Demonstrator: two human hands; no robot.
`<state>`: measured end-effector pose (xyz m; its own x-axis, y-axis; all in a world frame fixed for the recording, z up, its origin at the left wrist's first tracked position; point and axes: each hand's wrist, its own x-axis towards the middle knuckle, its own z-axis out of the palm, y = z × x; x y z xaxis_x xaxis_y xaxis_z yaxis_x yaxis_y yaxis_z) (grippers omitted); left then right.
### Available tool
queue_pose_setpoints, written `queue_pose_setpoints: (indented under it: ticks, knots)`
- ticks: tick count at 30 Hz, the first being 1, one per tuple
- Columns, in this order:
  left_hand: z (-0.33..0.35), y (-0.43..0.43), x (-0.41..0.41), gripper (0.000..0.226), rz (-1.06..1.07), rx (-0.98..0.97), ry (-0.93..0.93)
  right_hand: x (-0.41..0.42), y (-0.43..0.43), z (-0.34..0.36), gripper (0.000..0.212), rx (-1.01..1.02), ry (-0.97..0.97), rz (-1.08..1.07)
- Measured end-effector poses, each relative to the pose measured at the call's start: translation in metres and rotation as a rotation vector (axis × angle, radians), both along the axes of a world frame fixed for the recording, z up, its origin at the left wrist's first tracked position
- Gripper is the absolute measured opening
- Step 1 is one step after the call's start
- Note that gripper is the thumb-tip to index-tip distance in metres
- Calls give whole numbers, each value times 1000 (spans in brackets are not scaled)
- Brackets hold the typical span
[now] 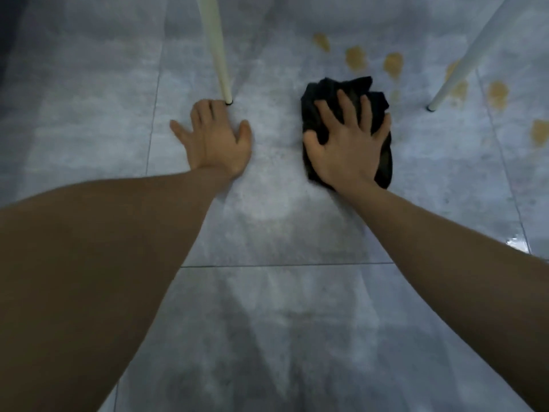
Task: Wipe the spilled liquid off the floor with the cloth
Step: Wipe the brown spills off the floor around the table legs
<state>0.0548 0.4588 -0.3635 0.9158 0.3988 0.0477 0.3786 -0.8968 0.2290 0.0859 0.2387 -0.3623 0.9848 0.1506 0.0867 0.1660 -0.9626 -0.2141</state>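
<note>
A crumpled black cloth (332, 90) lies on the grey tiled floor (267, 221), and my right hand (349, 141) presses flat on it with fingers spread. Several brownish patches of spilled liquid (355, 57) dot the floor beyond and to the right of the cloth, with another patch of spilled liquid (540, 130) at the far right. My left hand (215, 138) rests flat on the bare floor to the left, fingers apart, holding nothing.
A cream furniture leg (218, 55) stands right at my left fingertips. A white slanted leg (454, 63) meets the floor to the right of the cloth, among the stains. A wet glint (515, 243) shows at the right.
</note>
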Motion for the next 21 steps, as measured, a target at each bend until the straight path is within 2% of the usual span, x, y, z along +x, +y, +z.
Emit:
queue_pose_setpoints:
  ticks: [2,4,6,8,11,13,15,19,21]
  knots:
    - [-2,-11,-13,62,-65,10,-17,6,19,3,64,8,25,-35]
    - [-2,-30,-20,58,-117,26,-24,-4,26,4,63,12,21,50]
    - [-2,-53,-23,51,-193,21,-31,-30,10,0,60,26,-34,171]
    - [-3,-66,-21,50,-257,23,-15,-54,-22,-5,58,21,-95,192]
    - [-2,-66,-12,52,-276,25,14,-39,-55,-4,60,9,-83,27]
    - [0,-64,-3,56,-284,3,63,-8,-47,-1,64,14,-43,-116]
    - [2,-66,14,61,-289,-12,119,11,-31,1,66,13,-31,-153]
    - [4,-66,54,68,-251,-19,244,0,-38,-7,63,0,-88,99]
    - [1,-64,60,70,-211,12,243,9,-50,-6,63,12,-76,78]
